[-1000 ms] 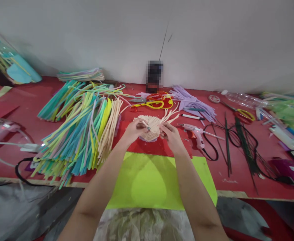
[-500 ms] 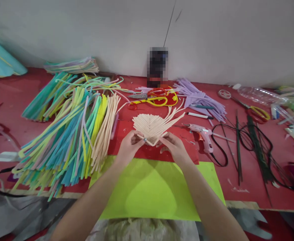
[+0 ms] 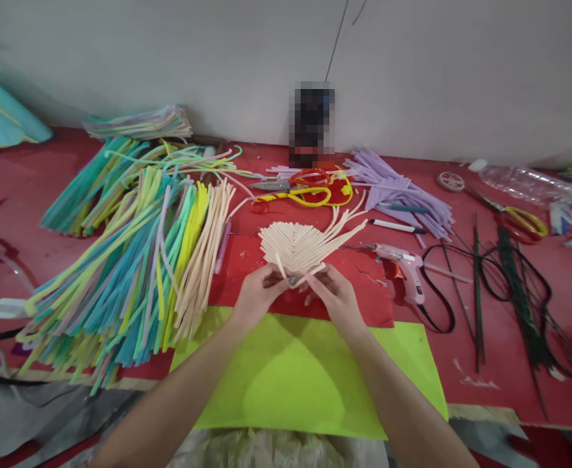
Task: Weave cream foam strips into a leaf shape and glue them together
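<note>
Between my two hands is a short cream pipe cleaner [image 3: 280, 262], bent near its middle, one end poking up and the other slanting right. My left hand [image 3: 257, 294] pinches it near the bend with thumb and finger. The right hand [image 3: 335, 294] grips its other side, fingers curled; the fingertips are partly hidden. Just beyond my fingers, a leaf-shaped panel [image 3: 293, 240] of cream pipe cleaners in a chevron pattern lies on a red sheet [image 3: 237, 260]. Loose cream strands trail from its upper right. I cannot tell whether the bent piece touches the panel.
Left lies a big heap of coloured pipe cleaners [image 3: 134, 273]. Yellow-handled scissors [image 3: 310, 195] and purple pipe cleaners [image 3: 403, 188] are behind the panel. To the right are a pink glue gun [image 3: 407, 263] with its cord, a pen [image 3: 397, 226] and green stems [image 3: 520, 292]. A yellow-green sheet [image 3: 310, 370] lies in front.
My hands have shifted slightly down, away from the panel's lower tip. The pipe cleaner's left end now points upward, where before it made a V along the tip.
</note>
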A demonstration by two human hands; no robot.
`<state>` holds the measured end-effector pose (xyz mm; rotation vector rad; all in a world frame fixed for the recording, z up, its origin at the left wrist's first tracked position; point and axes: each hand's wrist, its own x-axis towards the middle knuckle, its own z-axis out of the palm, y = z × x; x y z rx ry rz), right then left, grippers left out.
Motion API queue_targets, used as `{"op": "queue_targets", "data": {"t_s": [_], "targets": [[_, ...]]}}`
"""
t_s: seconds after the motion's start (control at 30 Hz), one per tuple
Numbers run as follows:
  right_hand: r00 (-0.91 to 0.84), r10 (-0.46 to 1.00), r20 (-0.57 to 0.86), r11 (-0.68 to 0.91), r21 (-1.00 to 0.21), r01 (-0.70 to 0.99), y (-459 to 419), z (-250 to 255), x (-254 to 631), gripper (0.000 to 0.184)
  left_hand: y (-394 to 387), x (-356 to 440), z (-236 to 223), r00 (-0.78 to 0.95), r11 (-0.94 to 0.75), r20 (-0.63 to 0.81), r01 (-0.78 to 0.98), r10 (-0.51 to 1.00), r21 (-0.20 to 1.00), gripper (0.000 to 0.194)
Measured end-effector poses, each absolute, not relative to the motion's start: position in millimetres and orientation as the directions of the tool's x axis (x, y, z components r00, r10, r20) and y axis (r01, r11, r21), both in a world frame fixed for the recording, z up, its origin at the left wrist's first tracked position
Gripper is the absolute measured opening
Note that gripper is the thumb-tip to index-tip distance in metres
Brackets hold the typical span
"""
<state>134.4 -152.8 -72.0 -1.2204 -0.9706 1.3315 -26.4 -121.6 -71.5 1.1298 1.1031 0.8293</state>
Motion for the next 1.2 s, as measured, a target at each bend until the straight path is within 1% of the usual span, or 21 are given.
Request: {"op": "queue_targets", "data": {"t_s": [0.2,0.53,0.6,0.7,0.77,1.0,1.2], "targets": [[0.064,0.994,-0.086,-0.076,-0.988,-0.134,-153.6,-72.1,137.7,0.022,-124.0,-25.3,-72.2,0.328,0.227,-0.22,0.017,0.919,0.974,0.026],[0.068,0.995,-0.066,-0.06,-0.994,-0.089,-154.2,-72.5,139.6,0.024,-124.2,-28.1,-67.7,0.384,0.238,-0.246,0.07,0.89,0.969,0.027],[0.067,0.996,-0.059,-0.055,-0.996,-0.068,-154.9,-71.1,139.8,0.025,-124.1,-27.3,-67.3,0.424,0.285,-0.285,0.064,0.86,0.956,0.033],[0.06,0.996,-0.059,-0.057,-0.998,-0.039,-156.2,-68.8,140.2,0.028,-124.7,-24.9,-66.7,0.504,0.428,-0.389,0.042,0.771,0.903,0.044],[0.047,0.997,-0.055,-0.054,-0.998,-0.034,-156.9,-67.7,140.5,0.03,-125.2,-23.5,-66.2,0.544,0.502,-0.426,0.01,0.723,0.865,0.046],[0.021,1.0,0.011,0.011,-1.0,-0.028,-157.5,-67.3,141.9,0.024,-126.0,-23.9,-67.5,0.652,0.587,-0.405,-0.076,0.641,0.806,0.035],[0.032,0.999,-0.013,-0.012,-0.999,-0.034,-158.5,-65.6,141.7,0.028,-127.8,-22.9,-68.1,0.677,0.609,-0.402,-0.087,0.616,0.788,0.029]]}}
